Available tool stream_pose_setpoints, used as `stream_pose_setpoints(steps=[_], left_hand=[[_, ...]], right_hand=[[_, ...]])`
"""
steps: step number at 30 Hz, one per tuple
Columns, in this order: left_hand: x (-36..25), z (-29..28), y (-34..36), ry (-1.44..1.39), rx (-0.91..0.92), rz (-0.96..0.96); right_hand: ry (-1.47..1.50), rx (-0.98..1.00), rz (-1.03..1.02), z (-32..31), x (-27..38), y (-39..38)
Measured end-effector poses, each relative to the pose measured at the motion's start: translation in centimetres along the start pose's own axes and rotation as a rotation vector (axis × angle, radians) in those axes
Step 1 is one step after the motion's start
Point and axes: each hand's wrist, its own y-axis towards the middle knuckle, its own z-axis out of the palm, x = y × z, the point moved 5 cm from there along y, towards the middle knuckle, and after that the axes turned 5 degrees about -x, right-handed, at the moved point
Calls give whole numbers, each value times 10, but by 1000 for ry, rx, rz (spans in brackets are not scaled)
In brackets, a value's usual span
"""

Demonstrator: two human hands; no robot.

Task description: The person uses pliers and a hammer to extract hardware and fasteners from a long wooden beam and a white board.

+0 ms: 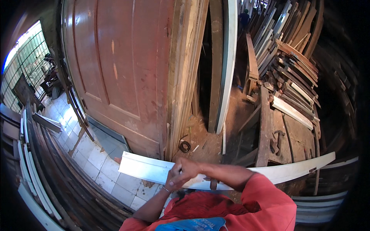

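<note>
A long white-painted board point(144, 167) lies across in front of me, from the left of my hands to the far right. My left hand point(174, 182), with a band at its wrist, and my right hand point(187, 168) meet over the board's left part. Both are closed, fingers wrapped and pressed against each other. Whatever they grip, if anything, is hidden between them. A bare, unpainted patch point(197, 181) shows on the board just right of the hands. Beneath my right forearm, a small dark brown piece point(213, 184) stands against the board.
Brown panelled doors point(119, 57) lean upright ahead, beside tall planks point(227, 65). On the right, a wooden bench point(285, 152) carries a hammer point(277, 140) and stacked timber point(295, 86). A black coil point(185, 146) lies on the floor. Long boards point(58, 165) line the left over white tiles point(102, 163).
</note>
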Motion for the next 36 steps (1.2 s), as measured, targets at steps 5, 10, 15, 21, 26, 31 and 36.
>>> stream_pose_setpoints(steps=[5,10,15,21,26,31,36], left_hand=[[-35,-25,24,47,111,285],[-13,-8,-6,-373,-513,-153],[-26,-16,0,-153,-287,-85],[-17,-14,12,-325,345,-156],[-33,-11,22,6,-106,-123],[-27,7,14,23,-509,-162],[-13,-20,19,-148,-143,58]], right_hand=[[4,110,152,-3,3,28],[224,-699,-3,27,7,-7],[207,-493,88,11,-9,-7],[282,393,163,6,0,27],[211,-298,167,8,-14,17],[-40,-837,-67,29,18,-30],[127,-478,10,1,4,-5]])
